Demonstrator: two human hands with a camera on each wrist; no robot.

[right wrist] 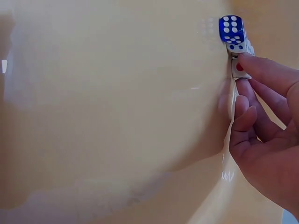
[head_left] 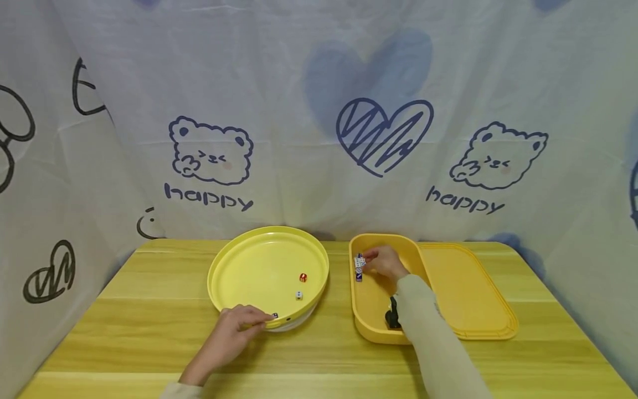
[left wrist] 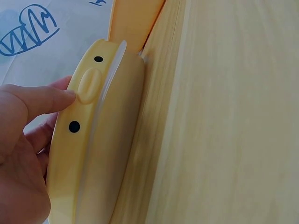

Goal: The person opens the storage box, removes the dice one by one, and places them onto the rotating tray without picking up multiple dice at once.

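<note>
A round yellow tray (head_left: 244,271) with a raised rim stands at the left. My left hand (head_left: 234,332) grips its near rim, thumb on the outer wall beside the moulded beak (left wrist: 89,86), other fingers behind. Inside lie a red die (head_left: 303,277), a white die (head_left: 299,295) and a dark blue die (head_left: 274,315) close to my left fingertips. My right hand (head_left: 386,261) reaches into the orange box (head_left: 366,321) and pinches a white die with a red dot (right wrist: 240,66) at the left wall. A blue die (right wrist: 232,29) sits right beside it among several dice.
A black object (head_left: 392,314) lies in the near end of the box, partly hidden by my right sleeve. The orange lid (head_left: 468,291) lies flat on the wooden table (head_left: 149,310) right of the box. Behind hangs a printed cloth (head_left: 294,210).
</note>
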